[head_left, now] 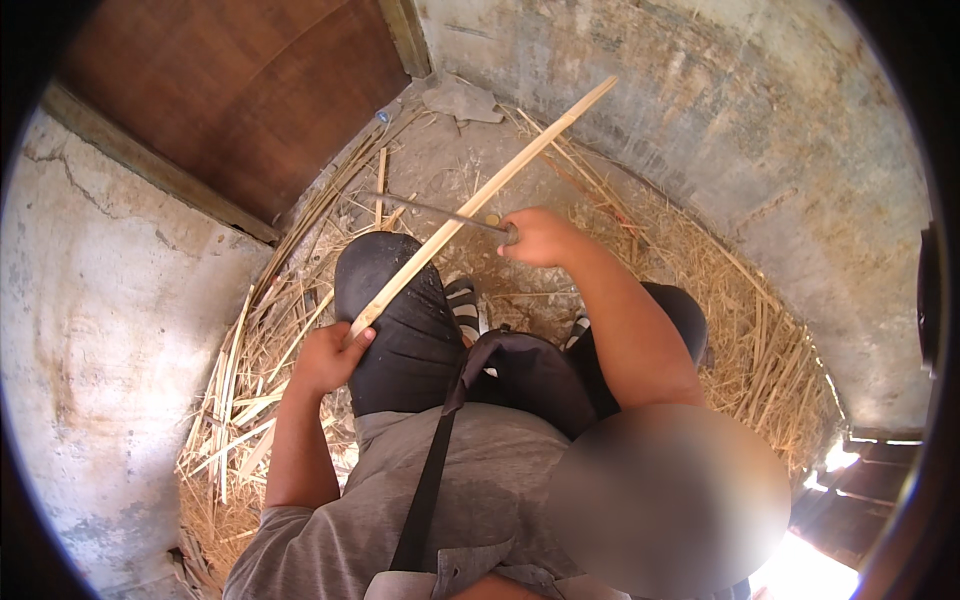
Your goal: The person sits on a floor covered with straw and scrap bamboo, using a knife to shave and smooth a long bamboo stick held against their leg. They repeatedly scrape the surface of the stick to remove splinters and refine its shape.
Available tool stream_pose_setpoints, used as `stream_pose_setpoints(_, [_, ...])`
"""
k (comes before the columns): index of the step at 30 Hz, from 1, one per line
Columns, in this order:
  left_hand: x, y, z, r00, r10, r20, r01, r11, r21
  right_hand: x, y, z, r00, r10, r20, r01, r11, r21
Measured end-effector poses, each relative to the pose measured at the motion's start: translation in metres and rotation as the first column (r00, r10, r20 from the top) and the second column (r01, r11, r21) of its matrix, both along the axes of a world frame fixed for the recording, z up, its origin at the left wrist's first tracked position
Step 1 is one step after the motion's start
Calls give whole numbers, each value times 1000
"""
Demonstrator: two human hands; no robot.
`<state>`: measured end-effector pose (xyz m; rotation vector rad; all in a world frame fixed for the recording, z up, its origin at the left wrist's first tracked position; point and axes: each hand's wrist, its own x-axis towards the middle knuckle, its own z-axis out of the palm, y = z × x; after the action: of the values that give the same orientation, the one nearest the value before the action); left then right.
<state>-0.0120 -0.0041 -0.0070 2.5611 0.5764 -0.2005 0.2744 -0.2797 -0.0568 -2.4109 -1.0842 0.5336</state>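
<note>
My left hand (328,358) is closed around the lower end of a long, pale split bamboo strip (535,145), beside my left knee. The strip slants up and away to the far right, passing over the dark trouser leg. My right hand (545,240) grips the handle of a knife (425,208) with a long, thin dark blade. That blade points left and crosses the strip around its middle. Whether the edge cuts into the strip or only rests against it, I cannot tell.
Loose bamboo strips (235,385) lie to the left, with shavings and more strips (765,345) along the right. Stained walls (640,80) curve around me. A brown door panel (240,90) stands at the far left. A flat stone (462,102) lies by the wall.
</note>
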Motion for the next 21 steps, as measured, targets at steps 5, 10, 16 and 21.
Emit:
stream_pose_setpoints(5, [-4,2,-3,1000,21,-19,-21,1000,-22,-19,8,35,997,82,-17,-83,992,-97])
stream_pose_setpoints(10, [-5,-2,-7,998,-28,61,25,999,47,29,-27,-8,922,-365,-128,377,921,93])
stream_pose_setpoints(16, [0,-1,2,1000,-7,-8,7,1000,-9,0,0,-11,1000,17,-18,-16,999,42])
stream_pose_setpoints(21, [-4,4,2,1000,-15,-19,16,1000,21,-15,17,16,993,106,-57,-109,992,-60])
